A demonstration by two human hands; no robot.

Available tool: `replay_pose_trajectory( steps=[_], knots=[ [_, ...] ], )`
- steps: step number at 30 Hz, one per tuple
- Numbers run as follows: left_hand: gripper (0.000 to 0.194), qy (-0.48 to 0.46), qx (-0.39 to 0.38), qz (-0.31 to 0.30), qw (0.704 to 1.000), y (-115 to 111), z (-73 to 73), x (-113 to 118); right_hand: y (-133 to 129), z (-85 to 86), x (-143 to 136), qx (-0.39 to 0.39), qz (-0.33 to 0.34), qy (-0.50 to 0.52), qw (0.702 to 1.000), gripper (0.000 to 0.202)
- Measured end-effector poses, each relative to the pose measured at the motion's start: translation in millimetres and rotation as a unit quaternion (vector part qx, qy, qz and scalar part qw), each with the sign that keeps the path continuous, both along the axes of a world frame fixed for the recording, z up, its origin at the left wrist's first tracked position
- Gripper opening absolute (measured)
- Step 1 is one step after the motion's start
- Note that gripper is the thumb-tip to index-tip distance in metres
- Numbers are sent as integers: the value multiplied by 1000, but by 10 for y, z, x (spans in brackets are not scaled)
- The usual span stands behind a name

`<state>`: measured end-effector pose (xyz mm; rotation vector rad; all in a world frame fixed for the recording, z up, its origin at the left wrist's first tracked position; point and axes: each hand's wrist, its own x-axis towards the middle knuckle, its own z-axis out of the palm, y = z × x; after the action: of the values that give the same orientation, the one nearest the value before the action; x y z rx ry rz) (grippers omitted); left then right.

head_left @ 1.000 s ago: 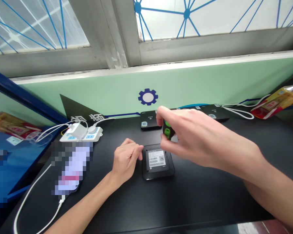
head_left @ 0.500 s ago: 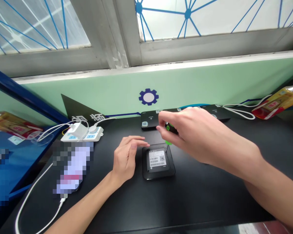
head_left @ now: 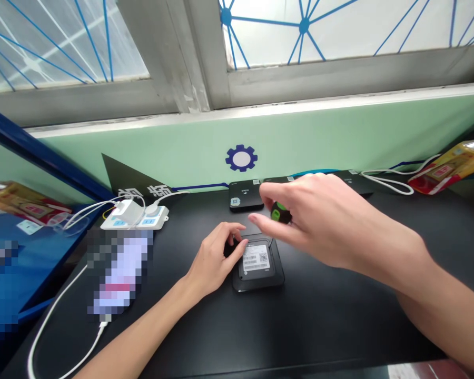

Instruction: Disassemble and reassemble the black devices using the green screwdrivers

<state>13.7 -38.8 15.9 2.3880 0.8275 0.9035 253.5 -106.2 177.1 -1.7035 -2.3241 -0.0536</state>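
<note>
while gripped: green-black tool (head_left: pixel 279 212) (right hand (head_left: pixel 316 221))

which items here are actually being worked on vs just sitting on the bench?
In hand:
- left hand, fingers touching the black labelled box
- right hand, grip closed on the small black-and-green tool above that box

Lying about:
- black boxes by the wall
- white power strip with plugged-in chargers
- phone on a white cable
- yellow packet
</note>
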Motion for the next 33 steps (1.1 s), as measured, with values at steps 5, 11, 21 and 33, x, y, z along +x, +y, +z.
replay_pose_trajectory(
  steps=[5,11,21,33],
  knots=[
    [20,11,-15,-6,1000,16,11,-1,-11,-20,1,-6,17,8,1000,16],
    [19,22,-23,2,999,10,21,0,-24,-26,-6,16,9,-19,1000,32],
    [19,24,-41,-4,999,15,17,-8,-34,-39,-6,4,17,-9,1000,14],
    [19,24,-36,0,999,4,45,-4,-79,6,16,-10,-1,-13,1000,24]
  ],
)
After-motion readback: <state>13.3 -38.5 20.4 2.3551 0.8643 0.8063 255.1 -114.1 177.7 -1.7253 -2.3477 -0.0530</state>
